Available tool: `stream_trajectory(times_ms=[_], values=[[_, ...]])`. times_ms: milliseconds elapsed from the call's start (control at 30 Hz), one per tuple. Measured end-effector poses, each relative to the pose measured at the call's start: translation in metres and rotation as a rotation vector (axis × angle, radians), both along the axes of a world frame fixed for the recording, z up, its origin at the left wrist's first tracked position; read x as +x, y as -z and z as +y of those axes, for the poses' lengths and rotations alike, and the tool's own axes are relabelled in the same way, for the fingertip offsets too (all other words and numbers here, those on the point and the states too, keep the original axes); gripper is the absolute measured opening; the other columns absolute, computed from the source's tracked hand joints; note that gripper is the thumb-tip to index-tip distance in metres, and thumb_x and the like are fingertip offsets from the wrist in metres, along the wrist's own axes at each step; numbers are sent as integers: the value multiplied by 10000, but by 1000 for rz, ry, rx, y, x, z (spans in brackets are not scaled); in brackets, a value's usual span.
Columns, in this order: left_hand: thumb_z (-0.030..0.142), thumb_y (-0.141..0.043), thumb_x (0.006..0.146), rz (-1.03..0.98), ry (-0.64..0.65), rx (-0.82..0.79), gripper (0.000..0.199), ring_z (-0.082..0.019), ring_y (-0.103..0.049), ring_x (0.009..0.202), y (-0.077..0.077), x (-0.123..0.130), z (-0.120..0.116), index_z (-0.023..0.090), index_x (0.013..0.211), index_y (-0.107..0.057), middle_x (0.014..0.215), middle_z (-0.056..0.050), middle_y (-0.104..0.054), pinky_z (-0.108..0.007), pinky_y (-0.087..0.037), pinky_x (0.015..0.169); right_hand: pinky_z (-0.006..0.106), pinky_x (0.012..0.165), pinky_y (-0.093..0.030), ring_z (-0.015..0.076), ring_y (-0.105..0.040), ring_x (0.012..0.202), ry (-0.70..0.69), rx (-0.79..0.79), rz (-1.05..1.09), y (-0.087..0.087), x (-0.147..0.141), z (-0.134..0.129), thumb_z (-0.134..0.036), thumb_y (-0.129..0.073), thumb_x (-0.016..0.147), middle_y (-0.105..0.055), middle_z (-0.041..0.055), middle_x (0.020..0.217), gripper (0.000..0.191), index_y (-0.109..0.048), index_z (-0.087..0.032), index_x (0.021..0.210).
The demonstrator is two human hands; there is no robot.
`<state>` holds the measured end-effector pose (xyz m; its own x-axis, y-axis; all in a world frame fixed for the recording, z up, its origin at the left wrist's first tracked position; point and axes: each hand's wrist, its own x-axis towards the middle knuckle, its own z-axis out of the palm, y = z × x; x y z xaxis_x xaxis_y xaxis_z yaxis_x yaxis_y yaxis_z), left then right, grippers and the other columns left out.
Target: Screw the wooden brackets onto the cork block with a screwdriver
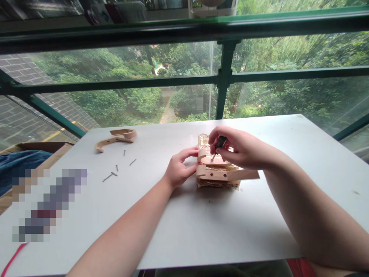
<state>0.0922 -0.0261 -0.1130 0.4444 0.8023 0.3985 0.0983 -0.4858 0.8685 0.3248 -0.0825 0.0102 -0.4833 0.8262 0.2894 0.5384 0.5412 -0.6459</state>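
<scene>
My right hand [230,148] grips a screwdriver [220,142] by its dark handle. The shaft points down to a hole in the farther wooden hook [202,155], where a screw cannot be made out. With fingers and thumb, my left hand [181,166] holds the curled end of that hook at the left side of a brown, tape-wrapped block [204,140]. Nearer to me on the same block lies another wooden hook [242,175], showing two dark spots along its strip, its straight end jutting past the block's right edge. My right hand hides part of the farther hook.
Two more wooden hooks [115,141] lie at the table's far left, with several loose screws [117,168] in front of them. A blurred-out object [52,206] is on the white table [184,238] at left. A cardboard box [54,154] stands beyond the left edge; green railings [225,79] run behind.
</scene>
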Motion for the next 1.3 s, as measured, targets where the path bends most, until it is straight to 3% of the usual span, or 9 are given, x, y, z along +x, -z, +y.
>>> stream_trajectory(times_ms=[233, 400, 667, 833, 1033, 1300], values=[[302, -769, 780, 13, 15, 16, 384, -288, -568, 1297, 2, -1, 2, 209, 1147, -708, 1320, -99, -654, -435, -414, 1160, 257, 701, -496, 150, -642, 833, -21, -47, 10, -1, 2, 1, -14, -468, 768, -674, 34, 974, 354, -556, -208, 1051], [308, -769, 778, 8, 13, 7, 393, -296, -568, 1296, 2, -1, 1, 206, 1152, -709, 1314, -104, -657, -440, -420, 1154, 233, 640, -472, 126, -639, 739, 42, -39, -45, -4, 3, 1, -63, -465, 827, -686, 21, 914, 266, -594, -203, 1012], [293, -777, 768, -5, 9, 15, 386, -292, -569, 1296, 3, -1, 2, 210, 1141, -716, 1304, -102, -664, -438, -421, 1156, 237, 638, -451, 130, -624, 750, 76, -10, -102, -8, 5, -2, -96, -486, 838, -689, 21, 938, 227, -606, -212, 992], [304, -788, 753, -30, -5, 19, 403, -304, -587, 1275, 7, 0, 3, 211, 1139, -718, 1302, -111, -664, -448, -435, 1142, 228, 581, -427, 121, -581, 675, 155, 70, -159, -8, 7, 1, -233, -610, 839, -657, -4, 815, 82, -586, -210, 914], [294, -783, 760, -32, 0, 25, 379, -300, -603, 1254, 8, -1, 3, 211, 1124, -715, 1291, -113, -667, -452, -441, 1136, 227, 556, -405, 116, -545, 632, 179, 86, -190, -4, 6, 3, -278, -628, 829, -609, -26, 750, 148, -549, -227, 943], [281, -780, 764, -32, 3, 38, 387, -295, -584, 1281, 8, -1, 4, 218, 1139, -712, 1277, -106, -675, -445, -439, 1138, 246, 584, -404, 126, -541, 629, 175, 30, -146, -1, 4, 5, -297, -588, 862, -606, -18, 717, 79, -557, -225, 873]])
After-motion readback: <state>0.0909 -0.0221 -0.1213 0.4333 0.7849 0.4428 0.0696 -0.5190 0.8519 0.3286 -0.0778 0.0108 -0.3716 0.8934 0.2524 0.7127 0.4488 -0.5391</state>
